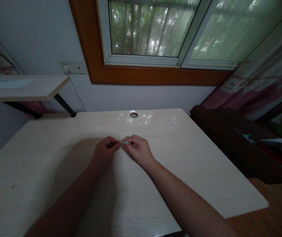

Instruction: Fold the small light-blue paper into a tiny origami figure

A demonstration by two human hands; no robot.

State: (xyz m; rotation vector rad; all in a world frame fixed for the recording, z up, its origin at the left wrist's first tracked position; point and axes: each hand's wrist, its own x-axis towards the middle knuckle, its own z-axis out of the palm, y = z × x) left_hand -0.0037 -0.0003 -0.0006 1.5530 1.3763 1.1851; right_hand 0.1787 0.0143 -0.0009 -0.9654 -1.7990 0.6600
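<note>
Over the middle of the pale wooden desk (170, 184), my two hands meet almost fingertip to fingertip. Between them is a tiny, thin light-blue object (126, 142), too small for me to make out its kind. My right hand (141, 149) pinches it between thumb and index finger. The thumb and index finger of my left hand (105, 148) are also pinched together, at the object's left end. Fingers cover most of it. Both forearms reach in from the near side.
A raised shelf (57, 86) on black legs stands at the desk's back left, with a white sheet (10, 83) on it. A round cable hole (134, 115) lies near the back edge. Dark brown furniture (229, 141) with items on it flanks the right side.
</note>
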